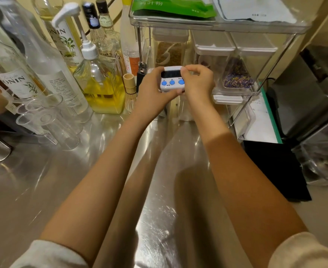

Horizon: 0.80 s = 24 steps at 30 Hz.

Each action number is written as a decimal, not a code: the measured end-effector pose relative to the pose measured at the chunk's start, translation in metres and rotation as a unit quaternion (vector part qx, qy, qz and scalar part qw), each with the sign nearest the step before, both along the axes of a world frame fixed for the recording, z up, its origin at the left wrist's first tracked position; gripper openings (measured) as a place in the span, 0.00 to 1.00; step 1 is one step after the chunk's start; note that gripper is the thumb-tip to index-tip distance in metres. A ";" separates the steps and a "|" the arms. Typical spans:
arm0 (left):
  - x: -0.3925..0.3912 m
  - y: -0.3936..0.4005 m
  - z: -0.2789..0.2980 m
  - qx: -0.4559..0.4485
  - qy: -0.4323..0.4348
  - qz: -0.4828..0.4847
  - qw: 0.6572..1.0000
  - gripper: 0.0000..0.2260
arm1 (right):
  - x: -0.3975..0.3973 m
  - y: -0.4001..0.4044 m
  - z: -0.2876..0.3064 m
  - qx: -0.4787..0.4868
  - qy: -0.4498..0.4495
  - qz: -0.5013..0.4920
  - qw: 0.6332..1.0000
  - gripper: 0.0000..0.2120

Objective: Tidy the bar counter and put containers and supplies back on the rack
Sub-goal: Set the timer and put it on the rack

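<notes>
- Head view, the grip: both hands hold a small white timer [172, 79] with three blue buttons, lifted above the worktop [159, 190]. The left hand [153, 88] cups its left end and underside with curled fingers; the right hand [197, 80] pinches its right end, thumb and forefinger at the top corner. Neither hand is released.
- Head view, where the timer lies: it sits between the two hands at about 12 o'clock from the person, long axis running left to right, from 9 toward 3 o'clock, face tilted up toward the camera.
- Head view, the relation that matters: the clear rack [256, 89] stands right behind the timer, at 12 to 1 o'clock. Its middle shelf carries lidded containers, one with dark loose leaves [169, 53], one with purple dried flowers [237, 79]. I would judge the right hand nearer the rack's open space, so a placing move would go forward and a little right.
- Head view, surroundings: syrup bottles [62, 41] and a pump bottle of yellow liquid [103, 89] crowd 10 to 11 o'clock; a bamboo whisk [130, 89] stands just left of the left hand; clear glasses [49, 120] lie at 9 o'clock. A leftward swing risks knocking the whisk.
</notes>
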<state>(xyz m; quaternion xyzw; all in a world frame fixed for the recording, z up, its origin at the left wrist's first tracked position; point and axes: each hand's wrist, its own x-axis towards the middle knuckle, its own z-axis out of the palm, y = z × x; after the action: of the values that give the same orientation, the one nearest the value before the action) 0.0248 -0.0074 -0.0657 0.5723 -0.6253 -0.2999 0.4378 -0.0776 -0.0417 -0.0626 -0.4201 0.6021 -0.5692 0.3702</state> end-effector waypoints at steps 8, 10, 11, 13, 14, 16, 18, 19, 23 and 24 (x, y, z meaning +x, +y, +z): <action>-0.006 0.000 0.000 -0.032 -0.001 0.077 0.996 0.24 | 0.000 0.004 0.001 0.021 -0.032 0.074 0.997 0.12; -0.008 -0.001 -0.002 -0.025 0.004 0.088 0.996 0.23 | -0.004 0.008 -0.001 0.003 -0.010 0.120 0.993 0.09; -0.009 -0.002 -0.002 -0.021 0.003 0.090 0.996 0.23 | -0.005 0.009 -0.003 -0.003 0.005 0.138 0.990 0.08; -0.011 -0.003 -0.004 -0.018 -0.017 0.087 0.996 0.20 | -0.007 0.009 -0.005 -0.007 0.035 0.157 0.987 0.10; -0.011 -0.004 -0.005 -0.019 -0.036 0.084 0.996 0.18 | -0.007 0.008 -0.006 -0.007 0.051 0.158 0.986 0.11; -0.010 -0.007 -0.009 -0.018 -0.062 0.078 0.995 0.16 | -0.005 0.006 -0.007 -0.008 0.077 0.149 0.986 0.10; -0.009 -0.012 -0.013 -0.017 -0.081 0.079 0.993 0.15 | -0.002 0.002 -0.010 -0.001 0.086 0.137 0.987 0.09; -0.009 -0.015 -0.015 -0.017 -0.095 0.080 0.992 0.15 | -0.001 -0.001 -0.013 0.006 0.092 0.129 0.987 0.08; -0.009 -0.027 -0.021 -0.005 -0.170 0.074 0.983 0.18 | 0.004 -0.014 -0.027 0.031 0.164 0.083 0.982 0.11; -0.008 -0.030 -0.022 -0.005 -0.186 0.076 0.980 0.18 | 0.005 -0.015 -0.028 0.029 0.176 0.074 0.981 0.11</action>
<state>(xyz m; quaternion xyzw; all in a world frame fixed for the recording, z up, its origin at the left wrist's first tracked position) 0.0165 -0.0370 -0.0876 0.6619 -0.6517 -0.1511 0.3383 -0.0725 -0.0568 -0.0905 -0.5464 0.6412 -0.4399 0.3111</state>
